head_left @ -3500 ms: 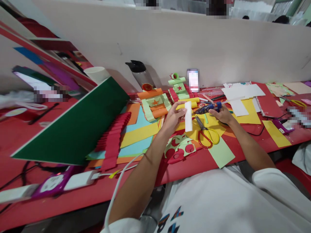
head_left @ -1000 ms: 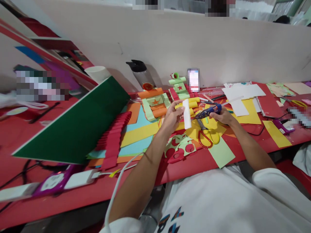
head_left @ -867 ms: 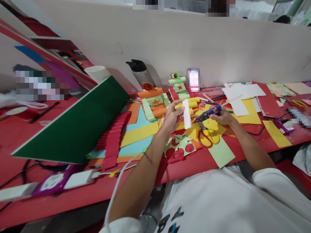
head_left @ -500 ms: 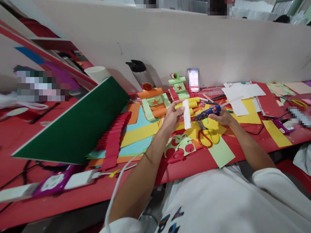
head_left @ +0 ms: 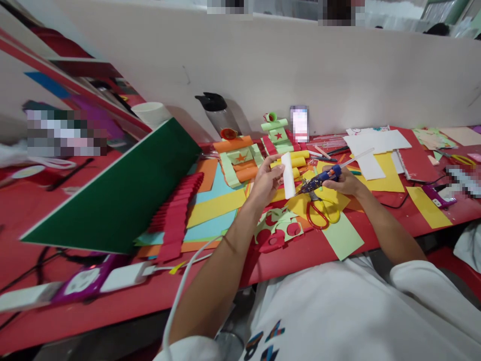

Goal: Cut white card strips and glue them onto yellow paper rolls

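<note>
My left hand (head_left: 269,179) pinches a white paper roll (head_left: 288,175), held nearly upright above the table. My right hand (head_left: 343,181) is wrapped round a blue glue gun (head_left: 319,180), with a clear glue stick (head_left: 358,157) poking out of its back end. The gun's nozzle points left, close to the roll's lower end; I cannot tell whether they touch. Several yellow paper rolls (head_left: 298,162) lie behind the white roll. Scissors (head_left: 319,210) with red and yellow handles rest below the gun on yellow paper. Decorated paper rolls in orange (head_left: 240,158) and green (head_left: 278,135) stand at the back.
A dark green board (head_left: 112,200) leans at the left beside pleated red paper (head_left: 175,215). Behind are a bottle (head_left: 220,115) and a phone (head_left: 299,124) against the wall. A power strip (head_left: 86,281) and white cable (head_left: 180,286) lie at front left. White sheets (head_left: 378,143) lie right.
The glue gun's nozzle has dipped slightly toward the lower end of the white roll. The roll has shifted a little left and up; both hands keep their hold.
</note>
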`<state>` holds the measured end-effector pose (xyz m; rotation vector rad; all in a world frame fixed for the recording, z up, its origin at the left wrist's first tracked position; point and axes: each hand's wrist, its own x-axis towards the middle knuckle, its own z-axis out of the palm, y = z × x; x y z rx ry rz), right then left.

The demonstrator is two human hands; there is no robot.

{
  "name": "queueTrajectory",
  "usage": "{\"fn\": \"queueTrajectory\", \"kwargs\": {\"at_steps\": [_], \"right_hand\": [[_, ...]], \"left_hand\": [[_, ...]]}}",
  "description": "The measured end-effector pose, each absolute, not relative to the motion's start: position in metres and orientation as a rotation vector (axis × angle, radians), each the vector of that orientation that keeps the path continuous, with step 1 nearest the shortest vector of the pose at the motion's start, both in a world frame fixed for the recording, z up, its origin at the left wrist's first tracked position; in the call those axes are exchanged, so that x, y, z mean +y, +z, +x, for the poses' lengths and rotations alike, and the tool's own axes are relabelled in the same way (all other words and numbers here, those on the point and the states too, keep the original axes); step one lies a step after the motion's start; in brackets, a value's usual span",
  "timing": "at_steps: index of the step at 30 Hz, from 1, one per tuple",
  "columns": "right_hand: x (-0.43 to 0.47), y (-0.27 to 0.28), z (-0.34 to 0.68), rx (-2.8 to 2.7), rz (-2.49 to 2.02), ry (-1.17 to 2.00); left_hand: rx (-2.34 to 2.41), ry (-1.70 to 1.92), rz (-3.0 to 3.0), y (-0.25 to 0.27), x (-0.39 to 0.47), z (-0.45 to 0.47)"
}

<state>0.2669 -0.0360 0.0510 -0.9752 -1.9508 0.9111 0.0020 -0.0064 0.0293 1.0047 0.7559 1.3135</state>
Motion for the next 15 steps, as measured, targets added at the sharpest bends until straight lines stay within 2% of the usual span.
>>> {"fn": "queueTrajectory", "kwargs": {"at_steps": [10,15], "right_hand": [[-0.0369,0.0546,0.2738,-1.904,-1.020,1.006],[-0.0356,0.0521,0.2685,-1.927,-0.913,0.953]], "left_hand": [[0.750,1.321,0.975,0.0280,-0.0052,0.0022],[0.758,1.314,0.971,0.0288,-0.0056,0.0024]]}}
